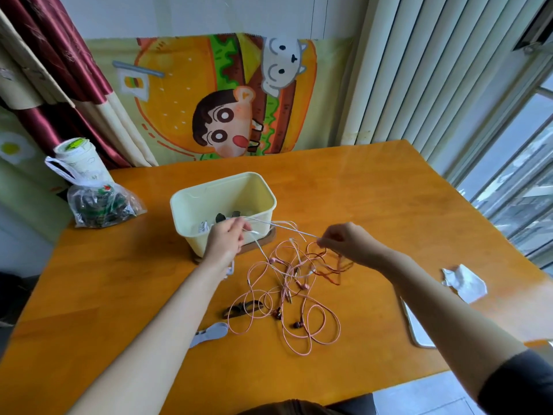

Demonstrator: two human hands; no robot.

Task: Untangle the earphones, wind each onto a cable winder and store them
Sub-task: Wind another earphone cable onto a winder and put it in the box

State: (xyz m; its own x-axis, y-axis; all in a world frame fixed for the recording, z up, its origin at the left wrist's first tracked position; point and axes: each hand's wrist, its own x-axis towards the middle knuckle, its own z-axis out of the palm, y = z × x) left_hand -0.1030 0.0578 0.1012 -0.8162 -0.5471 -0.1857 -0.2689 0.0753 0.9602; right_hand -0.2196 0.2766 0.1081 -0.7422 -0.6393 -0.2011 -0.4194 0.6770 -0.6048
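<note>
Fingers (244, 227) of the left hand (226, 239) are curled in and pinching a white earphone cable (284, 227), and the right hand (348, 244) pinches the same strand at its fingertips (321, 242). The cable is drawn taut in the air between them, just in front of the cream box (223, 182). A further length of it trails down from the left hand towards the heap below.

And that heap is the story: pink cables (287, 277) lie looped over one another on the table (374, 190), with a dark red cable (332, 268) knotted through the right side and its earbuds lying at the near edge. So the untangling looks to be at an early stage, with one white set being teased free and the rest a knot.

Winding hasn't begun, by the look of it. A dark winder (244, 307) and a grey winder (211, 332) sit bare beside the tangle. Something dark and something pale lie inside the box, but I cannot tell whether any is a stored earphone.

Further out, a phone (416, 327) lies under the right forearm, a crumpled tissue (463, 283) sits at the right, and a plastic bag (98, 205) at the far left.
</note>
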